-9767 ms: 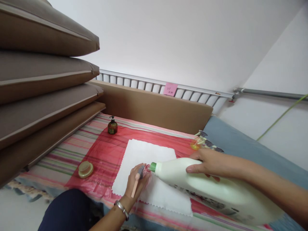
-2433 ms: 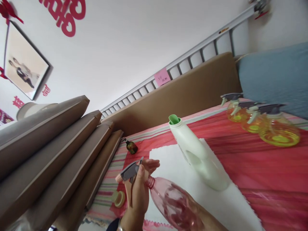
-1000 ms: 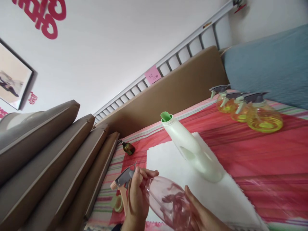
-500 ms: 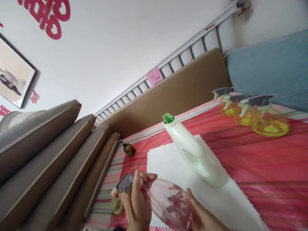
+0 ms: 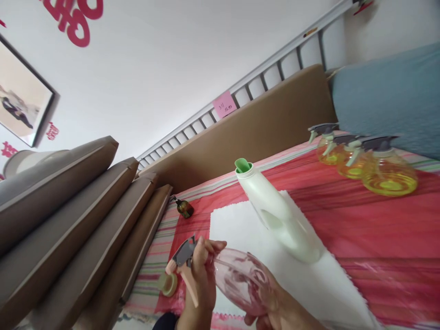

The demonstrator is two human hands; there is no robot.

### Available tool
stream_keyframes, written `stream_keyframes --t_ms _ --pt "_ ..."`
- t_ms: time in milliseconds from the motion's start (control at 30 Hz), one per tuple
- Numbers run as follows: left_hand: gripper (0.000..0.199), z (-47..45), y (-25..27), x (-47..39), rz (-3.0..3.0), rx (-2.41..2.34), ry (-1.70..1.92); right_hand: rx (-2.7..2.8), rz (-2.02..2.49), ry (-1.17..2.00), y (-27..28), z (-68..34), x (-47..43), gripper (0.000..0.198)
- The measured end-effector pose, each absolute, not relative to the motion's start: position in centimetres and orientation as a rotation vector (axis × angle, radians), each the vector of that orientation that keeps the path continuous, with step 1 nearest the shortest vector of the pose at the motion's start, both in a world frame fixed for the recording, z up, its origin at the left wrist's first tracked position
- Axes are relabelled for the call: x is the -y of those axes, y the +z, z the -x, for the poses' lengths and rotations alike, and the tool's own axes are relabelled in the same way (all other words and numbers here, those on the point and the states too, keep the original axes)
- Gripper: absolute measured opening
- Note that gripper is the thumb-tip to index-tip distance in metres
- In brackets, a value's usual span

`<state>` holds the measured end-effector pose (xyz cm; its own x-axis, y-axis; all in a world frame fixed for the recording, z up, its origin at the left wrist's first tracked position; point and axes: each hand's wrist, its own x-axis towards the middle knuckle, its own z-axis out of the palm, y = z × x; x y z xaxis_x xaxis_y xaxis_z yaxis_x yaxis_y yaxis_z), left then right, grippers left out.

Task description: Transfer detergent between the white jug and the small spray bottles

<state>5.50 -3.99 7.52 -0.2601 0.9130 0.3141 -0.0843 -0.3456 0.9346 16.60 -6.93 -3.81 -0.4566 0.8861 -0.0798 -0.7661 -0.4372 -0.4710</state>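
Right hand (image 5: 280, 300): gripping base end of clear pink plastic bottle (image 5: 233, 278), tilted over white scallop-edged sheet (image 5: 228, 221) | Left hand (image 5: 203, 279): closed round grey-and-peach plastic trigger head (image 5: 185, 253) at bottle's neck | Step, judged: fastening head; joint hidden | Next move calls for: steady bottle, snug turn

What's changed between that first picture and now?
The right hand has let go of the pale green bottle, tipped before and now upright on the white cloth, and holds the pink bottle. The left hand keeps the spray head. The dark pump bottle and round green container stayed put.
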Motion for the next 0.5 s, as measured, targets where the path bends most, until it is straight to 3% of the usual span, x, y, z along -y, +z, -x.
stream_keyframes --t_ms 67,167,233,333,433,500 --pt "0.030 -5.7 7.7 4.0 -1.245 -1.114 1.670 0.455 0.424 2.029 -4.1 -16.7 6.7 0.107" --pt "0.029 -6.2 8.0 4.2 -1.292 -1.067 1.602 0.248 0.456 2.263 -3.4 -17.0 6.9 0.071" --pt "0.029 -6.3 8.2 4.2 -1.305 -1.039 1.570 0.126 0.445 2.360 -2.4 -17.2 7.4 0.064" --pt "0.030 -6.1 8.2 4.0 -1.279 -1.045 1.637 0.189 0.362 2.276 -1.7 -17.3 7.8 0.065" --pt "0.029 -5.9 8.3 3.7 -1.237 -1.065 1.714 0.424 0.312 2.055 -2.6 -17.2 7.6 0.089" --pt "0.029 -5.9 8.4 3.7 -1.243 -1.075 1.689 0.436 0.336 2.051 -3.4 -17.1 7.4 0.089"
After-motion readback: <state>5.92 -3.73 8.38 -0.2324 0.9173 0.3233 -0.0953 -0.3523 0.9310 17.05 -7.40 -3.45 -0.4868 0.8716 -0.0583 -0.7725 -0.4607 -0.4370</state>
